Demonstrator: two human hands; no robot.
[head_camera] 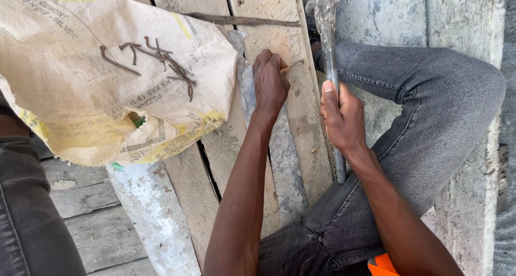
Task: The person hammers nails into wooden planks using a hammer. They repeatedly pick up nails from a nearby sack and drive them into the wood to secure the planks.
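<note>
My left hand (270, 81) pinches a thin nail (294, 64) and holds it against a wooden plank (301, 120). My right hand (342, 116) grips the metal handle of a hammer (329, 55); its grey, crusted head points away from me, raised beyond the nail. A flat, cement-stained metal bar (279, 147) lies along the planks under my left wrist. My bent right knee in grey jeans (430, 109) rests to the right of the hammer.
A crumpled paper sack (70, 109) lies on the left with several bent rusty nails (161, 61) on top. A thin rusty rod (242, 20) crosses the planks at the back. Concrete (462, 18) lies on the right, my other dark trouser leg (27, 211) at the lower left.
</note>
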